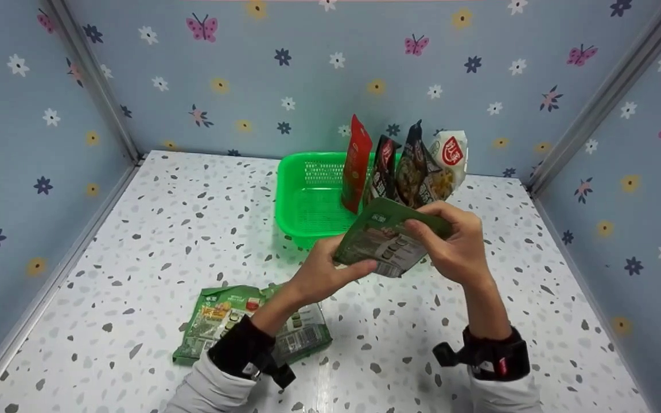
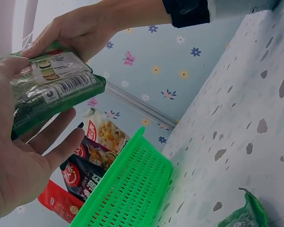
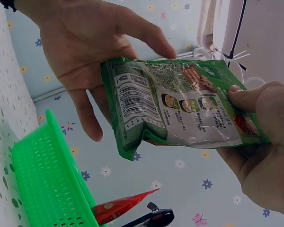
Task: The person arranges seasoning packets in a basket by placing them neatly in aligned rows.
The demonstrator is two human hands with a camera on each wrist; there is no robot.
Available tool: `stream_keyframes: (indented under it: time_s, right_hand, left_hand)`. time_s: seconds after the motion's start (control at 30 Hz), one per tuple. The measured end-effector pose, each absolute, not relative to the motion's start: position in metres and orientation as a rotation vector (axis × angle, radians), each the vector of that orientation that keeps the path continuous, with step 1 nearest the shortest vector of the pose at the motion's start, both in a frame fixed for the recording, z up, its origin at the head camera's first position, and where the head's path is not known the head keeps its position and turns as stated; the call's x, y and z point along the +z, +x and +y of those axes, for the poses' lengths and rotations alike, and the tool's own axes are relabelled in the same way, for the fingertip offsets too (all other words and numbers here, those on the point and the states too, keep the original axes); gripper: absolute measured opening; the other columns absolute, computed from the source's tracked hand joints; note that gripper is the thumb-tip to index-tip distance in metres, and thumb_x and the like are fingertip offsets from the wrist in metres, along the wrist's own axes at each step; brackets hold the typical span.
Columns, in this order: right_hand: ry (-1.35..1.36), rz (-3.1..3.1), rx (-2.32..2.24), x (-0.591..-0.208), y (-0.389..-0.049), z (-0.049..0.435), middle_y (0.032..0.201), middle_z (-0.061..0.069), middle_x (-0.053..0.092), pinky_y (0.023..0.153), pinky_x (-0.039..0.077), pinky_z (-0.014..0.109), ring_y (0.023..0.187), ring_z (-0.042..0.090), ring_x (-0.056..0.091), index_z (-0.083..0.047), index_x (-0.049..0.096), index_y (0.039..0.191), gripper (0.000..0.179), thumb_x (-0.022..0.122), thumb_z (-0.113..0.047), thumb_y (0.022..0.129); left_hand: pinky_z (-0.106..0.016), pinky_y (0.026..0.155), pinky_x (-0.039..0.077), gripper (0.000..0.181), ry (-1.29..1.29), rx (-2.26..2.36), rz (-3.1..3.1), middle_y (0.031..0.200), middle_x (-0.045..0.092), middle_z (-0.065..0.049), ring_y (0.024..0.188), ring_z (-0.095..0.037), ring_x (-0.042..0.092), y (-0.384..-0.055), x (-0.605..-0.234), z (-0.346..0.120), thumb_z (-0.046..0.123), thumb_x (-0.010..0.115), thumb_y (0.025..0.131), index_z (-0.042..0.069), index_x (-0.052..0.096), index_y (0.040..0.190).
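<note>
A green food packet (image 1: 388,241), its printed side with a barcode facing up, is held up between both hands in front of the basket. My right hand (image 1: 459,244) grips its far right end, thumb on top and fingers beneath. At the near left side, my left hand (image 1: 322,272) has its thumb over the packet and its fingers below, as the left wrist view also shows. Two more green packets, one on the left (image 1: 216,321) and one on the right (image 1: 307,330), lie on the table partly hidden under my left forearm.
A green plastic basket (image 1: 280,198) stands at the back of the table. Inside its right part, a red packet (image 1: 357,163), two dark packets (image 1: 412,166) and a white-topped packet (image 1: 451,155) stand upright. Flower-patterned walls (image 1: 307,63) enclose the back and sides.
</note>
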State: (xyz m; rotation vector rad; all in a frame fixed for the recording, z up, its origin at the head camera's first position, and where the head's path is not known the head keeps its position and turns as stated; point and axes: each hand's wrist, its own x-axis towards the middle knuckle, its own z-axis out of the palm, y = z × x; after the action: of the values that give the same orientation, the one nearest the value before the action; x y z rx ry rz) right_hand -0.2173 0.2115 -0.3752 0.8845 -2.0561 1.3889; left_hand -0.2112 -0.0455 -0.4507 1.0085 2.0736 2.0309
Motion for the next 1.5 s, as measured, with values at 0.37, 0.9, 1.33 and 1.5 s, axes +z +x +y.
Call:
stream_keyframes:
  time_s: [0.37,0.9,1.33,1.5]
  right_hand:
    - [0.894,-2.047,1.384,-0.3744,-0.2164,0.2118,0.072,0.011,0.07,0.049,0.04,0.019,0.055,0.001,0.05,0.006,0.078,0.1,0.013,0.079,0.016,0.093]
    - [0.892,-2.057,1.347,-0.3784,-0.2201,0.2121,0.074,0.014,0.073,0.055,0.046,0.016,0.059,0.0,0.057,0.003,0.081,0.102,0.015,0.08,0.015,0.092]
    - [0.956,-2.022,1.373,-0.3774,-0.2242,0.2102,0.092,0.022,0.082,0.075,0.064,0.015,0.084,0.0,0.079,0.004,0.083,0.105,0.02,0.08,0.018,0.091]
    - [0.958,-2.012,1.406,-0.3784,-0.225,0.2084,0.103,0.019,0.082,0.087,0.067,0.02,0.096,0.007,0.081,0.004,0.082,0.11,0.022,0.078,0.018,0.094]
  left_hand:
    - [-0.039,0.105,0.068,0.043,1.005,1.974,2.17,0.137,0.082,-0.01,0.125,-0.025,0.081,-0.2105,-0.4539,-0.0418,0.017,0.084,0.103,0.016,0.075,0.146]
    - [-0.037,0.096,0.069,0.036,0.975,2.013,2.236,0.129,0.085,-0.006,0.114,-0.018,0.083,-0.2119,-0.4544,-0.0426,0.021,0.084,0.104,0.018,0.08,0.139]
    - [-0.037,0.095,0.07,0.031,1.012,2.048,2.423,0.124,0.087,-0.006,0.112,-0.022,0.085,-0.2141,-0.4534,-0.0448,0.019,0.085,0.103,0.017,0.084,0.134]
    - [-0.037,0.095,0.071,0.032,1.029,2.109,2.492,0.124,0.087,-0.008,0.111,-0.024,0.086,-0.2159,-0.4534,-0.0452,0.016,0.084,0.104,0.014,0.084,0.135]
